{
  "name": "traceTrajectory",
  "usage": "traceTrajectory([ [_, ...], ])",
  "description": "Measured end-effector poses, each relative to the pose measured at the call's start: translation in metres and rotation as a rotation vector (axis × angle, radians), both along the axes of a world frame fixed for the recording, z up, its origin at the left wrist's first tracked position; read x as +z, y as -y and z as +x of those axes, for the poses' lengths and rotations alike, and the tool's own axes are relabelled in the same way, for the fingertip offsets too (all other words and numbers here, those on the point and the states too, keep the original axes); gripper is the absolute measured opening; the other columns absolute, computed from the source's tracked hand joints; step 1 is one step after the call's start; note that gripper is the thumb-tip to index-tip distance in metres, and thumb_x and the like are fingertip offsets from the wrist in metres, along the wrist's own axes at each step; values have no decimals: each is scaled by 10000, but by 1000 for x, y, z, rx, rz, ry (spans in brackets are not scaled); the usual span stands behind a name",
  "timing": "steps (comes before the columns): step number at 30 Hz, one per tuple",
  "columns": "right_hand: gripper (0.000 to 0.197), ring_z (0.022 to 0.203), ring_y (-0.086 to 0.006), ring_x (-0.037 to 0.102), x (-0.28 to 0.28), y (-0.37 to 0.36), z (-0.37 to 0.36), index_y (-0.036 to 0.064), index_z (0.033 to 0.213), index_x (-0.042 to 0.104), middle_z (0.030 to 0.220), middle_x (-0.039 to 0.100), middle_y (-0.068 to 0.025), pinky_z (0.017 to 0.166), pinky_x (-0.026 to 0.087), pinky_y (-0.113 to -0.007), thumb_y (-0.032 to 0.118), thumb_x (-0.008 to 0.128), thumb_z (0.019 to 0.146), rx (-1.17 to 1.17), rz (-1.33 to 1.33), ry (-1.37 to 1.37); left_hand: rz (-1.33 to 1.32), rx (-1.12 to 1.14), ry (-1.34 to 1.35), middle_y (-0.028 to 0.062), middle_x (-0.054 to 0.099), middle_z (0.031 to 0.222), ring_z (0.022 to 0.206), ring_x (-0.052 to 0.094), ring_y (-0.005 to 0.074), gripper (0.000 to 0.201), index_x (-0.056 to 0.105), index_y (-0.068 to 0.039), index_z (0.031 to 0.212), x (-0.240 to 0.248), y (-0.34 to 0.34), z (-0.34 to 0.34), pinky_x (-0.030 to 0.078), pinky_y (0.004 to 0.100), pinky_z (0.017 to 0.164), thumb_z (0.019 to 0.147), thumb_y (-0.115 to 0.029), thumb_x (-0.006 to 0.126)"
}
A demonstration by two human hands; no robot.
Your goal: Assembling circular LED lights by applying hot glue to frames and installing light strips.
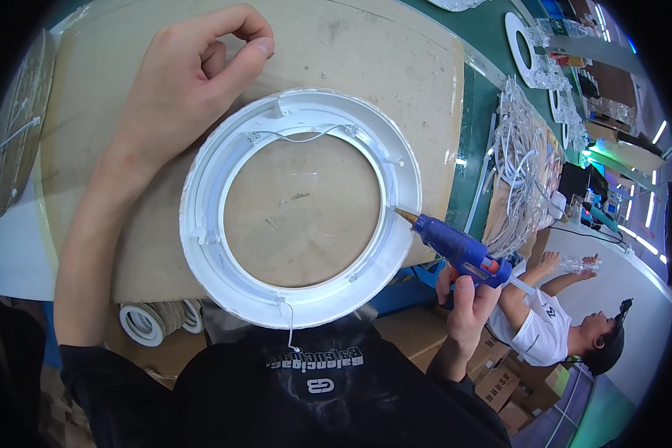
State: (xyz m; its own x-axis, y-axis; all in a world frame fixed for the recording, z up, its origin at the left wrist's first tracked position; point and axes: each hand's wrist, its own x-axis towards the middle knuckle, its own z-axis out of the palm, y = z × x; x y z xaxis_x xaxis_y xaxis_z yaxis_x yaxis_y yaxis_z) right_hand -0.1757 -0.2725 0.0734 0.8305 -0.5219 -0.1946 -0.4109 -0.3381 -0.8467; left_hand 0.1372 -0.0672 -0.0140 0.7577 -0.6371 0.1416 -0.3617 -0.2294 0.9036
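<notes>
A round white ring-shaped lamp housing (201, 187) lies in front of me with its inner side up; short wires and small clips sit along its channel. My right hand (467, 306) grips a blue hot glue gun (459, 250), whose brass nozzle is at the ring's right inner rim. A translucent glue stick (521, 285) sticks out of the gun's back. Beyond the ring's upper left, my left hand (194, 78) is closed, thumb and forefinger tips together, with nothing visible in it. My left forearm runs beside the ring's left edge.
A cardboard sheet (351, 48) covers the green worktable. At the right lies a heap of white wires (519, 172), with white rings (519, 48) farther off. Several rings (142, 325) are stacked below the table's left edge. At the right a co-worker (545, 328) holds a clear item.
</notes>
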Motion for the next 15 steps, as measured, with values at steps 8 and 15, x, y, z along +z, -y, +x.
traceTrajectory([
  [8, 381, 515, -96, 457, -3, 0, -2, -40, 1182, 480, 690, 517, -54, 461, 343, -216, 286, 522, 990, -6, 0, 7, 9, 5, 19, -93, 332, 550, 502, 253, -4, 116, 629, -19, 910, 2, -1, 0, 176, 239, 466, 942, -120, 582],
  [15, 366, 512, -94, 452, -2, 0, -3, -31, 1179, 474, 680, 508, -53, 458, 339, -215, 281, 514, 994, 7, -15, -1, 20, 11, 15, -94, 329, 549, 502, 253, -3, 113, 631, -22, 913, 1, -1, 0, 177, 238, 466, 941, -120, 582],
])
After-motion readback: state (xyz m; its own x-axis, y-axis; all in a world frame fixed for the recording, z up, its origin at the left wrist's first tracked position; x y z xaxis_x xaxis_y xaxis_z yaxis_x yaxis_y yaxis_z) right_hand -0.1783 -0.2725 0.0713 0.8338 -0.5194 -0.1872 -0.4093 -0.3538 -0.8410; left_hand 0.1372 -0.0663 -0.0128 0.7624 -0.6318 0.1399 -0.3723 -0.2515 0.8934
